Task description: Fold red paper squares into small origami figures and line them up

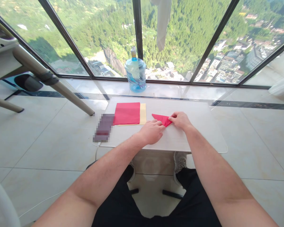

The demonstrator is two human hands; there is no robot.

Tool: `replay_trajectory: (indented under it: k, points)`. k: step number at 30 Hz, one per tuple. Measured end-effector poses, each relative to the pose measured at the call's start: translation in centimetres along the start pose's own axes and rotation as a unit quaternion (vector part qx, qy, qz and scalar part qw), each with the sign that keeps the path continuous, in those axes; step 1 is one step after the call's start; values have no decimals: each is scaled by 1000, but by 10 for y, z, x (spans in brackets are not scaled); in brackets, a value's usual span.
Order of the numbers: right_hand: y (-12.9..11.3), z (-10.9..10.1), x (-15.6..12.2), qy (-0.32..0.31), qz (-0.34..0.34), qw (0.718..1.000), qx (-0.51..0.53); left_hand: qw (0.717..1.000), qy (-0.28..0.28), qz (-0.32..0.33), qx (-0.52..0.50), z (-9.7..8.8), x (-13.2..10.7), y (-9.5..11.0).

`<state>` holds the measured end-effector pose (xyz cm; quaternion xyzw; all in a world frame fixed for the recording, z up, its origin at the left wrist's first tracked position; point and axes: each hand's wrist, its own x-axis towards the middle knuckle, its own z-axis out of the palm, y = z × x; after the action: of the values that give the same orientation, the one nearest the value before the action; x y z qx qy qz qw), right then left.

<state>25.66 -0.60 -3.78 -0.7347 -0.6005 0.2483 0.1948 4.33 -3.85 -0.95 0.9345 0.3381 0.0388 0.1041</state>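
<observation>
Where the table ends on the left, a pixelated dark slab lies with a cable dropping past the near edge; its far corner meets the red stack, though the blur hides whether one overlaps the other. Yellow paper shows from under that stack, left of the table's middle, and a bottle stands beyond the table's far edge. Near the table's middle the left hand rests palm down, fingers bent and close together, tips on the folded paper; how hard they press I cannot tell. That red piece lies about the table's middle, its narrow tip aimed at the table's left end and free of any finger. Right of the table's middle, the right hand pinches one corner between thumb and forefinger, its other fingers partly hidden. Should the left fingertips let up, the layers could slip and a crease run crooked; too hard a tug from the right pinch might wrinkle or tear the corner. Unheld, the tip could spring open, and the table's smooth-looking top may let everything skid.
</observation>
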Motion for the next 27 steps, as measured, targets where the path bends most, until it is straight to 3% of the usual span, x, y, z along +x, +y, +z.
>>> replay_trajectory:
  k: [12, 27]
  points:
    - [-14, 0, -3, -12, -3, 992, -122, 1000, -7, 0, 3, 2, 1, -1]
    - [-18, 0, -4, -10, 8, 991, -134, 1000, 2, 5, 4, 3, 1, -1]
